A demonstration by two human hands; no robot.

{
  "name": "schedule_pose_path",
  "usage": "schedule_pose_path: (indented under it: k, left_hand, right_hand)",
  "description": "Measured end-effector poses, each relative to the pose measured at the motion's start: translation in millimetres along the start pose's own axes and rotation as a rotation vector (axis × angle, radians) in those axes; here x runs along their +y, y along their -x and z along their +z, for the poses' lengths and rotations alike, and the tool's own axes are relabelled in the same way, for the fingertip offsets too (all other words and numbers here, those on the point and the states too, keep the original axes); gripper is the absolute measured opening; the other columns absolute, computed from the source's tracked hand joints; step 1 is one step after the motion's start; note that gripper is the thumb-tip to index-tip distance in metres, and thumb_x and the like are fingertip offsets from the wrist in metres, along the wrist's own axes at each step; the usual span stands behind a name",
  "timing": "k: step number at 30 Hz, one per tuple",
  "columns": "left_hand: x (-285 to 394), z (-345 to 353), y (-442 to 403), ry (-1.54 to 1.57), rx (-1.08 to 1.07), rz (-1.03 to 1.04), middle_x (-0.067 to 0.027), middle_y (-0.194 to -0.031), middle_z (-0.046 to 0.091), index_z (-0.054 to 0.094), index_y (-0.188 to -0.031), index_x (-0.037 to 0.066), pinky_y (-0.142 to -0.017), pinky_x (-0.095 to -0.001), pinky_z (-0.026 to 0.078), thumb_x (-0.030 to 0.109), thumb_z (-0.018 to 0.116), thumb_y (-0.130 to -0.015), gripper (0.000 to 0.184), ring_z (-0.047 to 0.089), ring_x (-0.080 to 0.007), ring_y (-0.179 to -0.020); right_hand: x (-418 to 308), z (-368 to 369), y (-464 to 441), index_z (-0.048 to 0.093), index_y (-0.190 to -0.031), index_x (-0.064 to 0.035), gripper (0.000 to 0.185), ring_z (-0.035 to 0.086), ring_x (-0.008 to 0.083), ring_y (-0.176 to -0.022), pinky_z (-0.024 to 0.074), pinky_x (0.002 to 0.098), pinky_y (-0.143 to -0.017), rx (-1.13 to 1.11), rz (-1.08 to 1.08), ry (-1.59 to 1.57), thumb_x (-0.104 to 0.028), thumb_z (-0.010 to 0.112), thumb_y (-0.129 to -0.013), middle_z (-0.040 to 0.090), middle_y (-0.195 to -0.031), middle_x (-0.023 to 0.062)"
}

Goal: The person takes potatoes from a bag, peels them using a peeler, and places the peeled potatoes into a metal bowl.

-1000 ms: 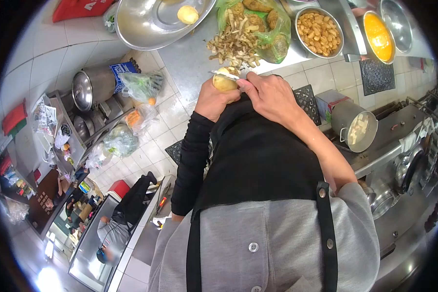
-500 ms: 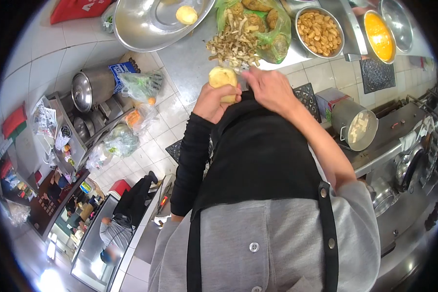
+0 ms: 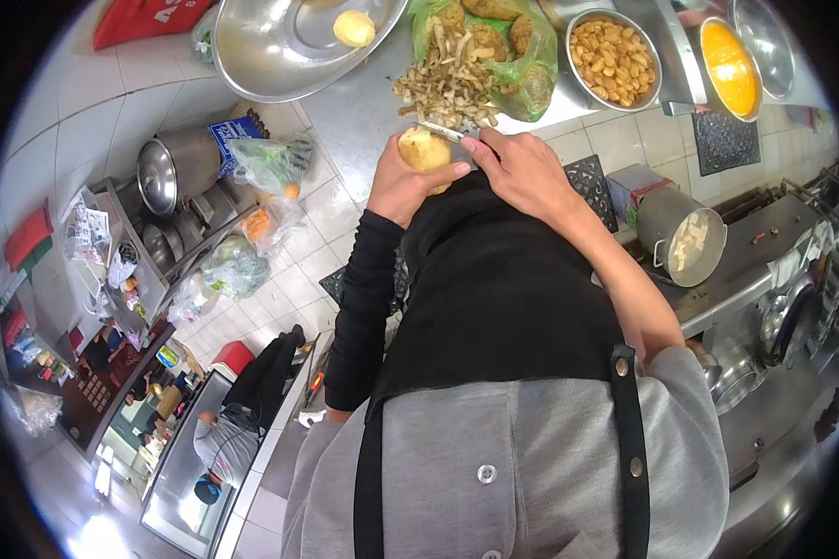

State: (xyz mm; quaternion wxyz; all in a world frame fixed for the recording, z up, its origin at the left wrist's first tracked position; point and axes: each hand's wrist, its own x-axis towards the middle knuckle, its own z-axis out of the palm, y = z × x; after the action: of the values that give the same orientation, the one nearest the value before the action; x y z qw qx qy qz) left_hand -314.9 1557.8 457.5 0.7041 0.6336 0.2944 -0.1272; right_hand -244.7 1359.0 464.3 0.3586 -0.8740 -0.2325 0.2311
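Observation:
My left hand (image 3: pixel 403 189) is wrapped round a pale yellow peeled potato (image 3: pixel 425 149), with the thumb across its lower side. My right hand (image 3: pixel 529 174) grips a metal peeler (image 3: pixel 441 131); its blade lies at the top of the potato, and the fingers hide most of its handle. Just beyond both hands is a heap of brown peelings (image 3: pixel 447 82) on the steel table (image 3: pixel 345 130). Behind the heap, a green plastic bag (image 3: pixel 531 98) holds several unpeeled potatoes (image 3: pixel 490 42). One peeled potato (image 3: pixel 354 29) sits in a large steel bowl (image 3: pixel 242 65).
To the right stand a steel bowl of brown nut-like pieces (image 3: pixel 612 61) and a container of orange liquid (image 3: pixel 729 70). A pot (image 3: pixel 685 247) with pale pieces is beside the stove. Plastic bags (image 3: pixel 233 270) hang at left. Another person (image 3: pixel 228 438) is farther off.
The peeler has come up over the top of the potato, its blade now plainly visible. My left thumb has straightened along the potato.

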Motion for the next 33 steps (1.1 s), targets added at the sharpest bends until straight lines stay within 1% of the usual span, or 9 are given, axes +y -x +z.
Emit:
schedule_pose_path:
  k: [4, 8, 10, 16, 18, 19, 25, 30, 33]
  left_hand:
    - [0, 1, -5, -0.195, -0.007, -0.034, -0.0099, -0.099, 0.075, 0.065, -0.118, -0.007, -0.077, -0.0333, 0.06, 0.007, 0.091, -0.071, 0.056, 0.072, -0.0164, -0.084]
    - [-4, -8, -5, -0.257, -0.004, -0.097, -0.0035, -0.09, 0.067, 0.063, -0.11, -0.002, -0.061, -0.0323, 0.054, -0.003, 0.082, -0.075, 0.039, 0.067, -0.015, -0.072]
    - [-1, -11, -4, -0.215, -0.019, -0.101, -0.0041, -0.09, 0.066, 0.063, -0.108, -0.001, -0.062, -0.032, 0.055, -0.004, 0.08, -0.075, 0.037, 0.066, -0.0151, -0.072]
    - [2, -15, 2, 0.046, -0.201, -0.288, -0.0054, -0.094, 0.065, 0.061, -0.118, 0.002, -0.065, -0.0326, 0.055, 0.001, 0.076, -0.084, 0.037, 0.065, -0.0154, -0.077]
    - [4, -15, 5, 0.168, -0.213, -0.372, -0.0057, -0.1, 0.065, 0.06, -0.122, 0.003, -0.069, -0.033, 0.056, 0.003, 0.075, -0.087, 0.038, 0.065, -0.015, -0.082]
    - [5, -16, 3, 0.193, -0.23, -0.338, -0.0059, -0.102, 0.064, 0.059, -0.124, 0.003, -0.072, -0.0329, 0.056, 0.003, 0.075, -0.088, 0.039, 0.064, -0.015, -0.084]
    - [0, -2, 12, 0.191, -0.058, -0.119, -0.006, -0.109, 0.063, 0.058, -0.133, 0.0, -0.078, -0.0305, 0.052, 0.004, 0.075, -0.091, 0.046, 0.063, -0.0154, -0.088]
    - [-4, -16, 10, 0.189, -0.276, -0.207, -0.0062, -0.105, 0.064, 0.057, -0.141, -0.004, -0.08, -0.03, 0.052, 0.006, 0.07, -0.093, 0.051, 0.063, -0.0149, -0.088]
    - [-15, -26, 7, 0.292, -0.382, -0.235, -0.0069, -0.107, 0.066, 0.057, -0.145, -0.005, -0.083, -0.0296, 0.052, 0.007, 0.067, -0.094, 0.054, 0.063, -0.0145, -0.09]
  right_hand:
    - [-9, -4, 2, 0.072, -0.094, -0.0011, 0.046, 0.072, 0.048, -0.072, 0.058, 0.0555, -0.067, 0.03, -0.171, 0.124, -0.041, 0.056, -0.111, 0.072, -0.074, 0.0235]
    - [46, 12, -16, 0.075, -0.089, -0.0025, 0.049, 0.074, 0.0461, -0.074, 0.0596, 0.0549, -0.069, -0.025, 0.024, 0.343, -0.041, 0.054, -0.111, 0.073, -0.074, 0.0241]
    - [43, 4, -12, 0.074, -0.091, -0.0038, 0.048, 0.073, 0.0471, -0.074, 0.0591, 0.0565, -0.069, 0.088, -0.003, 0.216, -0.042, 0.053, -0.111, 0.072, -0.074, 0.0249]
    - [3, 7, 6, 0.072, -0.094, -0.0037, 0.048, 0.072, 0.0487, -0.073, 0.0581, 0.0582, -0.069, 0.037, -0.086, 0.098, -0.044, 0.054, -0.11, 0.071, -0.073, 0.0252]
    - [47, 21, -10, 0.075, -0.092, -0.0034, 0.049, 0.072, 0.0484, -0.076, 0.0577, 0.0576, -0.072, -0.048, 0.102, 0.341, -0.043, 0.053, -0.111, 0.072, -0.075, 0.0253]
    - [52, 20, -10, 0.077, -0.093, -0.0023, 0.05, 0.072, 0.0484, -0.082, 0.0567, 0.0569, -0.076, 0.079, 0.071, 0.241, -0.043, 0.053, -0.111, 0.073, -0.079, 0.0254]
    - [8, -3, 7, 0.075, -0.095, -0.0023, 0.05, 0.07, 0.0488, -0.08, 0.0544, 0.0565, -0.074, -0.022, 0.11, -0.042, -0.045, 0.055, -0.111, 0.071, -0.077, 0.0256]
    - [-7, -1, 14, 0.075, -0.096, -0.002, 0.047, 0.07, 0.0475, -0.075, 0.0553, 0.0557, -0.07, -0.006, -0.135, -0.033, -0.043, 0.057, -0.11, 0.071, -0.077, 0.0249]
    - [9, 8, 6, 0.075, -0.096, -0.0018, 0.046, 0.073, 0.046, -0.079, 0.0575, 0.0555, -0.073, -0.021, 0.025, 0.064, -0.042, 0.056, -0.11, 0.073, -0.08, 0.0247]
